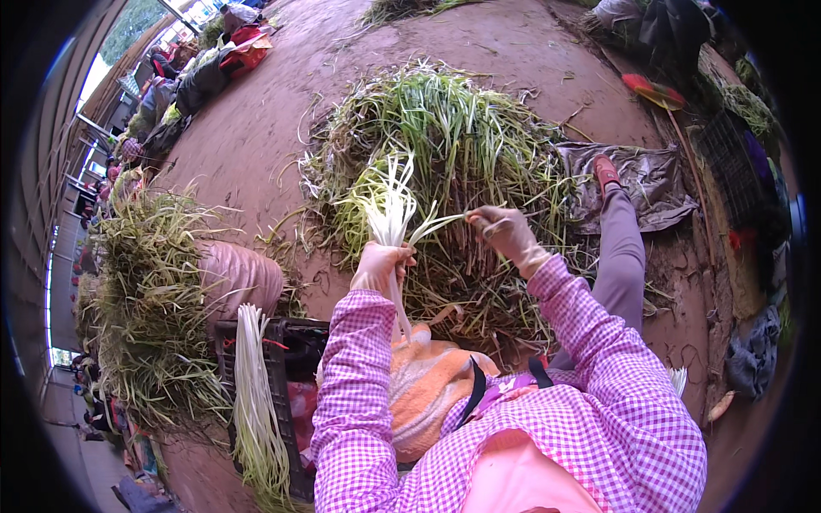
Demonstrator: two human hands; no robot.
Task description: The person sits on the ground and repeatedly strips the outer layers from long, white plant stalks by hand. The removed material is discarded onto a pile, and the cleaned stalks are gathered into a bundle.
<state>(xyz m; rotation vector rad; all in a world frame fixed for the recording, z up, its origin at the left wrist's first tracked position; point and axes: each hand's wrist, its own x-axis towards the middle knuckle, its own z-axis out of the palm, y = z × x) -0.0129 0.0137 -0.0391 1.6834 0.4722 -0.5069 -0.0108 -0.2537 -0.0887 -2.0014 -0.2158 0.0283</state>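
A bunch of scallions is gripped upright in the closed left hand, white stalks fanning up and away from the body. One leaf is stretched sideways from the bunch to the right hand, where it is pinched between the fingertips. Just beyond both hands a heap of untrimmed scallions is spread on the dirt ground. Cleaned stalks are laid across a crate at the left.

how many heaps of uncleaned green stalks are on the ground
2: a big heap ahead of the hands, and a second heap at the person's left beside the black crate. More may lie hidden further off.
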